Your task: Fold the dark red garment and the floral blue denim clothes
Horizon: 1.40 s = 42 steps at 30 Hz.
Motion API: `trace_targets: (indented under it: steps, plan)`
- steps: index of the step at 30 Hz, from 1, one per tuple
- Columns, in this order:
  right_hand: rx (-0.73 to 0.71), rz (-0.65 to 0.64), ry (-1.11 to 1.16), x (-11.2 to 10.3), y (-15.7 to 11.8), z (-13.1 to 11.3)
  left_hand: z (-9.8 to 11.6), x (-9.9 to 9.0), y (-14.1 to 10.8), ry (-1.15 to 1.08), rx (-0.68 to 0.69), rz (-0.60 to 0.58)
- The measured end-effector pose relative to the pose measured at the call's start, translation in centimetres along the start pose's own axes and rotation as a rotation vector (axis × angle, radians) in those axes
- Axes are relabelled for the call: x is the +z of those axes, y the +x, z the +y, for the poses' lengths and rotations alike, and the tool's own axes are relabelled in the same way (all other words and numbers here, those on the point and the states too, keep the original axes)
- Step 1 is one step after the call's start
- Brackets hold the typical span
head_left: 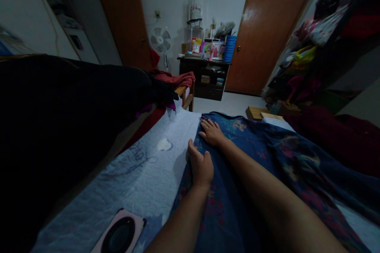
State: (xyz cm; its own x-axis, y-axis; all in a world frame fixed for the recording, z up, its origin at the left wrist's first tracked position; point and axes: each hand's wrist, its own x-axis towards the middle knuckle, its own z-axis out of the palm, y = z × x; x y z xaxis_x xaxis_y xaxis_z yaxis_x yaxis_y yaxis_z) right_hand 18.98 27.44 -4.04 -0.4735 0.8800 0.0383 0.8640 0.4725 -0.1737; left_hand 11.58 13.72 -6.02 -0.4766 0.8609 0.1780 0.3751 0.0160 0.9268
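Observation:
A dark blue floral cloth (pixel 221 205) lies spread over a bed with a light quilted cover (pixel 154 178). My right hand (pixel 212 132) rests flat on the cloth near its far left corner, fingers spread. Closer to me, my left hand (pixel 202 168) is at the cloth's left edge, turned on its side. Its thumb stands apart from a stretched finger, and the other fingers are mostly hidden. Nothing shows held in either hand. Left of my forearm, a pink rectangular object with a dark round centre (pixel 120 233) lies on the quilted cover.
A large black cloth-like mass (pixel 74 126) fills the left side. Beyond the bed stand a white fan (pixel 161 41), a dark cabinet (pixel 204 79) loaded with goods, and a wooden door (pixel 267 27). Maroon fabric (pixel 335 138) and hanging clothes (pixel 332 8) are on the right.

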Motion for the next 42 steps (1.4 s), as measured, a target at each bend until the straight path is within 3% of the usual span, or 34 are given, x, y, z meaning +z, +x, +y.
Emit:
trace_targets:
  steps: [6, 10, 15, 18, 22, 25, 29, 36, 42]
  plan:
    - [-0.184, -0.057, 0.038, 0.0, -2.7, -1.2, 0.7, -0.4, 0.3, -0.137, -0.108, 0.026]
    - [-0.168, -0.077, 0.008, 0.4, -2.8, -1.0, 0.7, -0.4, 0.3, -0.134, -0.106, 0.024]
    - [-0.102, -0.079, -0.003, 0.9, -1.0, -0.4, 0.0, 0.0, 0.4, -0.148, -0.071, 0.056]
    - [-0.068, -0.007, 0.003, 1.1, -0.2, 0.1, -0.3, 0.3, 0.5, -0.233, -0.070, 0.085]
    - [-0.015, 0.183, 0.010, 0.8, -0.8, 0.2, -0.4, 0.4, 0.6, -0.278, -0.072, 0.085]
    - [-0.053, 0.239, 0.027, 0.4, -2.8, -0.3, -0.3, 0.4, 0.7, -0.274, -0.061, 0.081]
    - [-0.039, 0.154, 0.048, 0.4, -6.8, -1.2, -0.3, 0.2, 0.6, -0.243, -0.018, 0.047]
    - [0.077, 0.072, 0.061, 0.9, -13.3, -1.9, 0.5, -0.5, 0.2, -0.049, 0.086, -0.200]
    - [0.114, 0.082, 0.073, 1.0, -16.9, -2.1, 1.3, -0.8, -0.4, 0.149, 0.166, -0.220]
